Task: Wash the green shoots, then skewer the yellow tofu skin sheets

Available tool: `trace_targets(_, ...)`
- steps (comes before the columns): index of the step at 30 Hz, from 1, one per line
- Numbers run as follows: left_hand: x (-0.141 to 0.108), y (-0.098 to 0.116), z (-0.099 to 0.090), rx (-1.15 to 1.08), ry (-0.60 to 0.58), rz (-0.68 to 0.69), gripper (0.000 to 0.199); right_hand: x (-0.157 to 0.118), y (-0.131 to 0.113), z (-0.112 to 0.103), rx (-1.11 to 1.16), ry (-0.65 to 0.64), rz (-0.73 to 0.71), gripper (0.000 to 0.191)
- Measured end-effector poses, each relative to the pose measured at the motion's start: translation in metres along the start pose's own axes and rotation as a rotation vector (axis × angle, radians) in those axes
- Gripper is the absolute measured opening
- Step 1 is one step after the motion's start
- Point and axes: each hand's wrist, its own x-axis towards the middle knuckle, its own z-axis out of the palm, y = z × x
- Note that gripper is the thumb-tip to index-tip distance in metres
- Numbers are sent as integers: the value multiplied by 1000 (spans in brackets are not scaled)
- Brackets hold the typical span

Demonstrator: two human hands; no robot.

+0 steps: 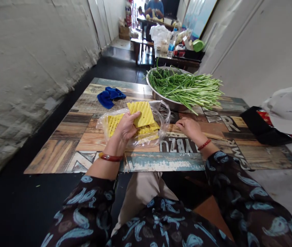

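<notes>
My left hand (128, 127) grips a yellow scored slab (143, 115) with diagonal ridges, thumb on top. Beneath it, more yellow slabs (148, 129) lie in a clear plastic bag (163, 127) that is open toward the right. To the right of the bag, my right hand (190, 128) is closed in a pinch just above the tabletop; what its fingertips hold, if anything, is too small to make out. Thin wooden sticks (216, 136) lie beside my right wrist. Other thin sticks (126, 163) poke out at the table's near edge, below my left wrist.
A metal bowl (158, 97) heaped with long green chives (184, 85) stands at the back right. A blue cloth (110, 96) lies back left. At right are a white cap (290, 106) and black item. Beyond, a cluttered table holds a bottle (171, 44); a person (156, 8) works farther back.
</notes>
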Motion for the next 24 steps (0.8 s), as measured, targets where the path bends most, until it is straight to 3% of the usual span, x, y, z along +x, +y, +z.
trace_targets(4, 0, -1, -1, -2, -16, 9, 21, 4, -6, -1, -1, -44, -11, 23)
trace_targets(10, -1, -1, -2, 9, -18, -4, 16, 4, -2, 5, 41, 39, -30, 19)
trace_targets(14, -1, -2, -3, 1, -31, 1, 14, 4, 1, 11, 80, 116, -119, 22)
trace_targets(19, -2, -2, -3, -17, -46, -12, 18, 0, -5, 35, 251, 253, -232, 25)
trace_targets(24, -4, -2, -1, -45, -50, -15, 21, -7, -10, 58, 234, 333, -144, 28)
